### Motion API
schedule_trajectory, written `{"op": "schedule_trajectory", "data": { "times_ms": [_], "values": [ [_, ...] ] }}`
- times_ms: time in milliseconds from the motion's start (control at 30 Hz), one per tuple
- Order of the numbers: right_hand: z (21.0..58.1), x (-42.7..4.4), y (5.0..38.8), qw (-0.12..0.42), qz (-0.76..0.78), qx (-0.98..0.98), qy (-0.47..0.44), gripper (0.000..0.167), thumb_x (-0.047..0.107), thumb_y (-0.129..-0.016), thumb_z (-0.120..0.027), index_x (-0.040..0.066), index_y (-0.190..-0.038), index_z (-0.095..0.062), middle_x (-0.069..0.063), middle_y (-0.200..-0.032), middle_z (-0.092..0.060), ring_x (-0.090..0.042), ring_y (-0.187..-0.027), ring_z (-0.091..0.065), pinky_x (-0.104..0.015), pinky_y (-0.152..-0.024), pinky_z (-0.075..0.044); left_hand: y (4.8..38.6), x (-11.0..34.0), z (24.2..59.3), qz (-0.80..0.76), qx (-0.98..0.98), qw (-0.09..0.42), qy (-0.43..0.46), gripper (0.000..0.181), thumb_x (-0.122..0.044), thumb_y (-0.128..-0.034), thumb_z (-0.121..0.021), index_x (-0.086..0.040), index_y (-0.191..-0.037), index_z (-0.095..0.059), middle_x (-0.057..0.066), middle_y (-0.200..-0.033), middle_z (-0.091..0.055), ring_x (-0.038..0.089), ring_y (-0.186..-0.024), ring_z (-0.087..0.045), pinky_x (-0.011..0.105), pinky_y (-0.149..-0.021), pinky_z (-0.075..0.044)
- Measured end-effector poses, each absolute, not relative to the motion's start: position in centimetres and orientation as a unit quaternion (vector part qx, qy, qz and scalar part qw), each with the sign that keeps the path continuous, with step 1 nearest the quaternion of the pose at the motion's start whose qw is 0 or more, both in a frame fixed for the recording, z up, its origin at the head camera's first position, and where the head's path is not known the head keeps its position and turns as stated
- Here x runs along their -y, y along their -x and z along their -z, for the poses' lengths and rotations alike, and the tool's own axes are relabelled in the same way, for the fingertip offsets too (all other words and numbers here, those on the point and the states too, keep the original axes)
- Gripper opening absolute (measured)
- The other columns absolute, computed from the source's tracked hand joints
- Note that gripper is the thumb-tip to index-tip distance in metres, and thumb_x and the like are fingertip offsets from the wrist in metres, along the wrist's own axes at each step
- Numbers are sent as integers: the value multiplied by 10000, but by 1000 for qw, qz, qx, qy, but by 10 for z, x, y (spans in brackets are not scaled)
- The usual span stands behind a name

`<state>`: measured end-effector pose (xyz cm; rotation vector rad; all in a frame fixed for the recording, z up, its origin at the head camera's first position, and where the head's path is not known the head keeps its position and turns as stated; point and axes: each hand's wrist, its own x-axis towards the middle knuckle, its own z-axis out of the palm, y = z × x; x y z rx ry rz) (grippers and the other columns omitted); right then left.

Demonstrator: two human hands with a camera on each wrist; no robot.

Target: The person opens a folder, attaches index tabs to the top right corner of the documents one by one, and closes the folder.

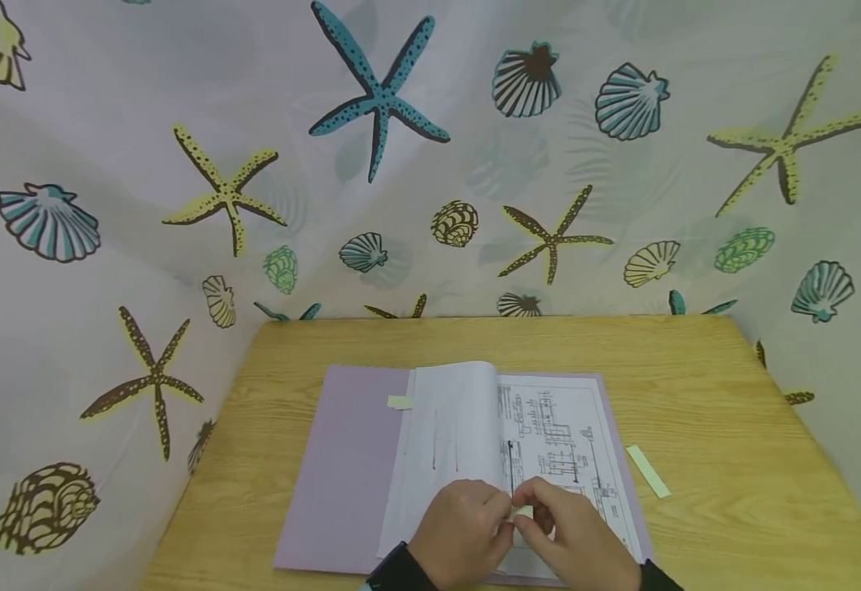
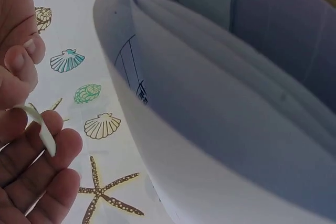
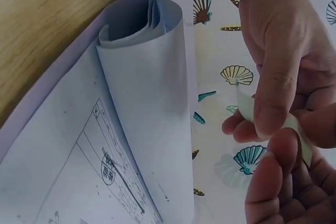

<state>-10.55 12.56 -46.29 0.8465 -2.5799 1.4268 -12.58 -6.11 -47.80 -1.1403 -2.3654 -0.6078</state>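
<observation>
Both hands meet over the lower part of an open folder, pinching a small pale green sticky tab point(image 1: 524, 512) between them. My left hand point(image 1: 463, 525) is on the left side of the tab and my right hand point(image 1: 578, 538) on the right. The right wrist view shows the tab point(image 3: 303, 142) bent between thumbs and fingers. In the left wrist view a curled end of the tab point(image 2: 46, 132) sticks out past the fingers. Beneath the hands lies a printed page point(image 1: 556, 443) with line drawings; turned pages point(image 1: 448, 435) curve up beside it.
The folder's lilac cover point(image 1: 341, 476) lies flat on the wooden table point(image 1: 718, 410). One pale green tab point(image 1: 400, 402) is at the left edge of the turned pages. A longer pale green strip point(image 1: 648, 472) lies right of the folder. Patterned cloth point(image 1: 430, 164) hangs around the table.
</observation>
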Motion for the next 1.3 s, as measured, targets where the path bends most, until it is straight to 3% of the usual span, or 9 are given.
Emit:
{"op": "schedule_trajectory", "data": {
  "times_ms": [133, 300, 467, 767, 967, 1200, 1300],
  "values": [
    [463, -130, 106, 34, -465, 845, -262, 220, 53, -887, -666, 205, -1030, -596, 140, -858, -615, 22, -624, -508, -204, -527, -462, 126, 63, 478, 224, 859, 211, 409, 169, -192, -770, -773, -184, -790, -605, -132, -705, -591, -56, -627, -497, 66, -581, -369],
    [462, -138, 108, 48, -448, 855, -257, 260, -9, -859, -663, 163, -1050, -629, 134, -905, -625, 26, -618, -482, -202, -532, -457, 127, 68, 478, 241, 860, 210, 398, 266, -218, -758, -822, -156, -968, -673, -88, -875, -696, 1, -793, -639, 127, -712, -490],
    [461, -141, 109, 52, -442, 855, -265, 276, -42, -844, -658, 151, -1041, -649, 107, -977, -647, 24, -626, -471, -189, -555, -457, 129, 72, 477, 277, 858, 198, 384, 303, -253, -739, -839, -150, -995, -715, -81, -904, -706, 15, -825, -645, 151, -731, -500],
    [460, -138, 112, 59, -443, 856, -258, 236, -18, -860, -656, 169, -1002, -647, 106, -954, -651, 10, -688, -513, -198, -572, -466, 131, 72, 477, 302, 857, 189, 372, 251, -266, -752, -830, -156, -953, -726, -93, -871, -694, -15, -797, -620, 117, -704, -479],
    [463, -133, 117, 36, -453, 867, -205, 103, 141, -883, -696, 221, -936, -658, 112, -916, -692, 6, -681, -566, -207, -532, -463, 132, 65, 476, 284, 861, 203, 370, 233, -294, -757, -823, -180, -925, -709, -118, -851, -678, -18, -801, -606, 130, -710, -474],
    [462, -153, 137, 4, -470, 871, -143, 91, 131, -897, -678, 125, -980, -715, -23, -948, -717, -1, -507, -519, -220, -395, -389, 129, 64, 478, 274, 881, 191, 335, 359, -308, -796, -785, -130, -1086, -669, -62, -967, -670, 44, -901, -617, 185, -768, -499],
    [459, -173, 156, -19, -443, 893, -80, 114, 195, -889, -695, 138, -985, -718, -34, -989, -708, -73, -610, -573, -233, -458, -421, 127, 65, 481, 273, 883, 179, 337, 304, -284, -799, -779, -142, -1050, -681, -75, -960, -665, 43, -908, -611, 186, -784, -496]
  ]
}}
